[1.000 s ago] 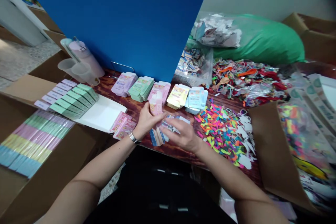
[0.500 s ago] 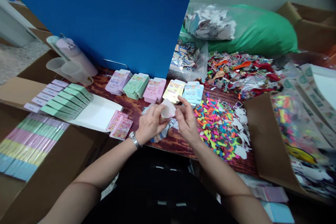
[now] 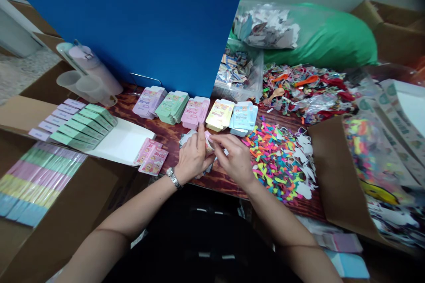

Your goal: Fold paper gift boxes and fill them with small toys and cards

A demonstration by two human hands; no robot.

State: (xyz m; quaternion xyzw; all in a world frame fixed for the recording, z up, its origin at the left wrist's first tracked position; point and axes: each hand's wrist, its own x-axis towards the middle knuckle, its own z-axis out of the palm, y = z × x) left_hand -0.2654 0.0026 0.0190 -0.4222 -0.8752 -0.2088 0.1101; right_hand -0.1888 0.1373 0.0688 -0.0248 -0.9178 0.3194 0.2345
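Observation:
Between both hands, over the table's front part, is a small pink-and-white packet [image 3: 209,141], mostly hidden by fingers. My left hand [image 3: 193,155], with a metal watch on the wrist, holds its left side with thumb and fingers. My right hand [image 3: 236,158] pinches the upper right edge. Printed slips [image 3: 186,138] lie partly under the hands. Behind stand stacks of small flat boxes: purple [image 3: 149,102], green [image 3: 172,107], pink [image 3: 195,112], yellow [image 3: 219,115] and blue [image 3: 243,118]. Pink boxes [image 3: 155,160] lie to the left.
Colourful small balloons [image 3: 275,159] and white cut-outs [image 3: 303,154] are heaped on the right, beside an open carton [image 3: 332,177]. Green and purple boxes stand on a white tray [image 3: 124,141] at left. Cups [image 3: 88,86], a bottle [image 3: 96,68] and a blue panel [image 3: 142,22] stand behind.
The packet's open mouth no longer shows. Both hands have closed in around it; my left index finger now points forward, and my right fingers have folded down onto its edge.

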